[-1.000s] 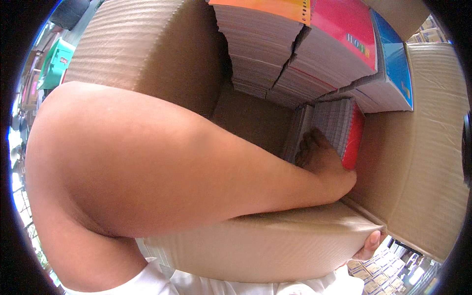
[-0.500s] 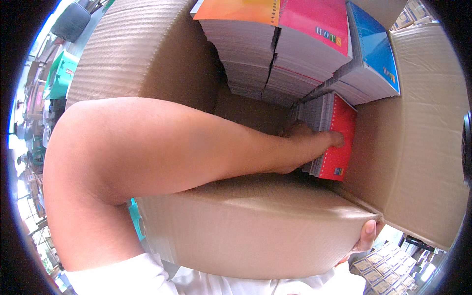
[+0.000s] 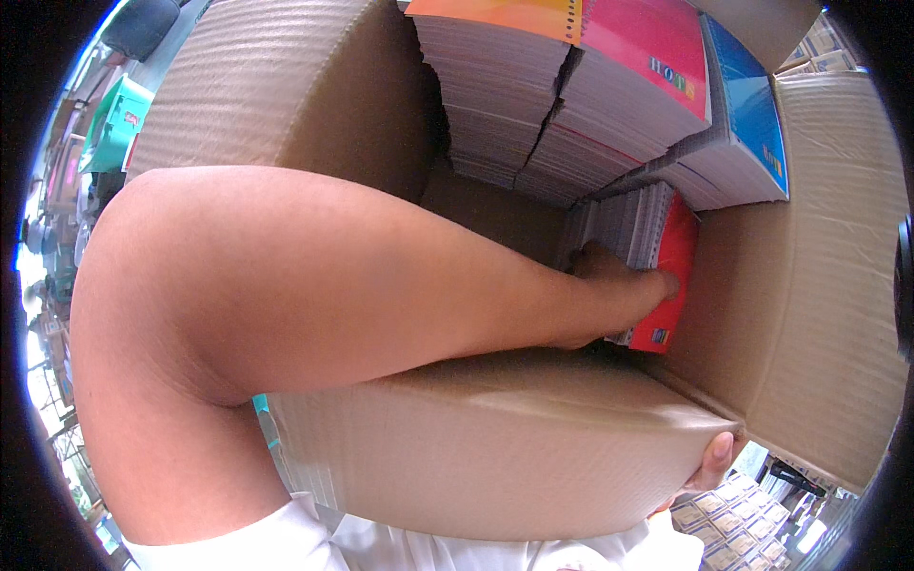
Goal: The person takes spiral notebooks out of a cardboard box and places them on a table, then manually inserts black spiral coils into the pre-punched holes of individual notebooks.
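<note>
My left arm reaches across into a deep cardboard box (image 3: 495, 457). Inside, my left hand (image 3: 624, 281) is closed around a stack of spiral-hole notebooks with a red cover (image 3: 678, 243), its thumb on the cover and the other fingers partly hidden on the page side. The stack stands on edge against the box's right wall. At the lower right, my right hand (image 3: 709, 466) grips the box's near corner, thumb on the outside; its remaining fingers are mostly hidden behind the cardboard.
Tall stacks of notebooks fill the box's far side, topped by an orange cover (image 3: 505, 14), a pink cover (image 3: 643, 48) and a blue cover (image 3: 747, 105). Box flaps (image 3: 828, 285) stand open around. A green crate (image 3: 116, 124) is beyond the left side.
My left hand has shifted slightly right with the red notebook stack, which now leans and shows less of its cover. My right hand keeps its hold on the box corner.
</note>
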{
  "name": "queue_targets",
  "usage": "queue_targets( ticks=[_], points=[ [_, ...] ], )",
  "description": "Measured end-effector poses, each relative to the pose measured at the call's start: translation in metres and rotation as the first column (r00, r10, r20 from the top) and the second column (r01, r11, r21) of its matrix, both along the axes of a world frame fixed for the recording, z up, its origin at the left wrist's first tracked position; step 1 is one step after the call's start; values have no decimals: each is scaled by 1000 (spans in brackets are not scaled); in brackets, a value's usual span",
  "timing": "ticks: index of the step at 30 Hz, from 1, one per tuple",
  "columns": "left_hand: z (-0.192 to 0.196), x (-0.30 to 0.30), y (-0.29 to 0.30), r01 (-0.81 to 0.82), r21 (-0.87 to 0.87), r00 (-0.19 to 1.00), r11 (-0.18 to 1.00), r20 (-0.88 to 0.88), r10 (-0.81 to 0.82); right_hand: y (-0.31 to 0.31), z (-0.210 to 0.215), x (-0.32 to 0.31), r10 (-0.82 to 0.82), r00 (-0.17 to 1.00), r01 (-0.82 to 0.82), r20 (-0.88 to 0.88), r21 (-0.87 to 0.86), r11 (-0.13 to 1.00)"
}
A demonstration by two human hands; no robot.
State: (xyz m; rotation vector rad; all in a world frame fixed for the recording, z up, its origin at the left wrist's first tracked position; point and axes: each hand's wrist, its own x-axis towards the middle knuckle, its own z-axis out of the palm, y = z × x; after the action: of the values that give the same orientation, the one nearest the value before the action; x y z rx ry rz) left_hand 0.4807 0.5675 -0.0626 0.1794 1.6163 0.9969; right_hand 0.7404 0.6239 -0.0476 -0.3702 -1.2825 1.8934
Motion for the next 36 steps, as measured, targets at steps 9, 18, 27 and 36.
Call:
queue_targets(
  ticks=[9,18,27,36],
  points=[
    [7,5,-1,-20,-35,999,999,-50,18,-2,2,-2,-8,1000,8,2,4,1000],
    [22,3,-8,-23,-77,991,997,-135,12,-3,5,-6,-11,1000,11,19,1,1000],
    [11,3,-5,-1,-21,994,1000,-109,-2,-7,6,-15,-15,999,15,31,7,1000],
    [-10,-31,-8,-50,378,881,924,452,-137,-28,25,-52,-34,995,33,89,13,999]
  ],
)
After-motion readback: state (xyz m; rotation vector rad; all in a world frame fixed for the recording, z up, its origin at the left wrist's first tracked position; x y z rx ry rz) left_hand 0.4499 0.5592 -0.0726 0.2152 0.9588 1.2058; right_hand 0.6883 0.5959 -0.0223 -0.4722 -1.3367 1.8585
